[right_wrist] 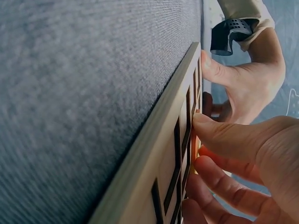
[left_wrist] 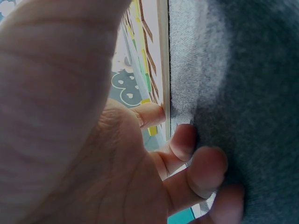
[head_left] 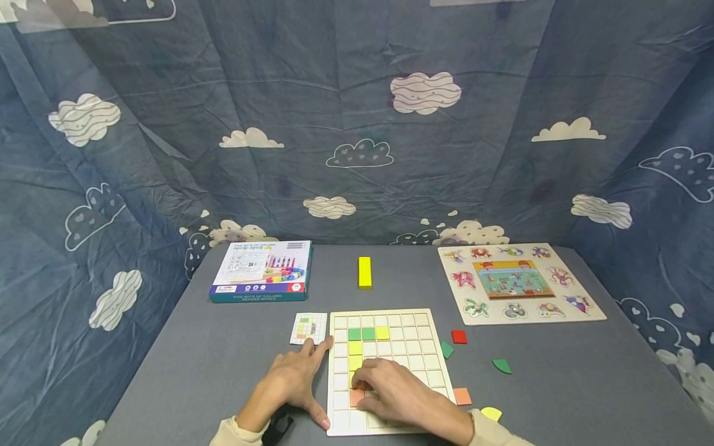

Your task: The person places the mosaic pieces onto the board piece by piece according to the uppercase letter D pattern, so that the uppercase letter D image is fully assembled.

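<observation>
Blue cloud-printed cloth hangs behind and around a grey felt-covered table [head_left: 223, 371], where a pale wooden grid board [head_left: 415, 322] lies right under both hands. By my reading the filling of the board is at an early stage: only two green square tiles [head_left: 361, 334], a few yellow square tiles [head_left: 382, 333] and one orange square tile [head_left: 357, 397] sit in its cells, and most cells are bare. Loose pieces wait just beyond the right hand: a red square tile [head_left: 459, 337], two green curved pieces [head_left: 502, 366], another orange square [head_left: 462, 396] and a yellow curved piece [head_left: 491, 413]. A small pattern card [head_left: 309, 328] lies just ahead of the left fingertips.

Left hand [head_left: 294, 379] lies spread and flat on the felt, its thumb and forefinger against the board's left edge, bracing it; it holds nothing. Right hand [head_left: 398, 390] rests on the board with fingers gently bent, fingertips pressing the orange square tile into its cell near the board's left side.
</observation>
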Demonstrator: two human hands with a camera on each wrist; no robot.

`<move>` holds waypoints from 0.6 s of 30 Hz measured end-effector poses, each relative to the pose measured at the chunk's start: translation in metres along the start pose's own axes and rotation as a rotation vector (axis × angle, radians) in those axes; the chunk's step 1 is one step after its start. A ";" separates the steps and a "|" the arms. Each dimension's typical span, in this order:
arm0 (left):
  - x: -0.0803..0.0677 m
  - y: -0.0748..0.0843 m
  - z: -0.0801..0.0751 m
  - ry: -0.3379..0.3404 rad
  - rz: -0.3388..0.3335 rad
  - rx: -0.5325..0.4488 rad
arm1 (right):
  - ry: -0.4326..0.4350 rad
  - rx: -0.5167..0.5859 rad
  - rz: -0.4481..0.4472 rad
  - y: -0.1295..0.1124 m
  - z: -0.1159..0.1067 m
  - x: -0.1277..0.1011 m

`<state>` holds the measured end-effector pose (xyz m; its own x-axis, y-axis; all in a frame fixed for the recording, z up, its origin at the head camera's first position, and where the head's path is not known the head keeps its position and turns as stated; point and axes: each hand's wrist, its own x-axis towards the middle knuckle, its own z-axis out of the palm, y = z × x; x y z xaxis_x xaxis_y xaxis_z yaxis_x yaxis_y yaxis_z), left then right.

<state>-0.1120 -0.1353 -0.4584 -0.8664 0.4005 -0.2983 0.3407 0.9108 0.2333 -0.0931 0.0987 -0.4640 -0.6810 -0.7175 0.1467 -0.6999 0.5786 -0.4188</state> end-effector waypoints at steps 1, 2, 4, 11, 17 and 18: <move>0.000 0.000 0.000 -0.001 -0.001 -0.001 | -0.001 0.003 0.000 0.000 0.000 0.000; 0.000 0.000 0.000 -0.001 -0.002 0.000 | -0.004 0.009 0.001 0.000 -0.001 0.000; 0.000 0.000 0.000 -0.001 -0.003 0.002 | -0.013 0.019 0.004 0.001 -0.001 0.000; 0.000 -0.001 -0.002 -0.010 -0.005 -0.016 | -0.040 0.046 -0.014 0.005 -0.005 -0.001; 0.000 0.000 -0.001 -0.019 -0.002 -0.019 | -0.036 0.083 -0.015 0.014 -0.013 -0.012; 0.000 0.000 -0.001 -0.019 -0.002 -0.017 | -0.036 0.096 -0.009 0.016 -0.015 -0.015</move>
<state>-0.1128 -0.1356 -0.4576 -0.8597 0.4011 -0.3164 0.3330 0.9097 0.2483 -0.0975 0.1242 -0.4590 -0.6654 -0.7370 0.1190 -0.6809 0.5338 -0.5015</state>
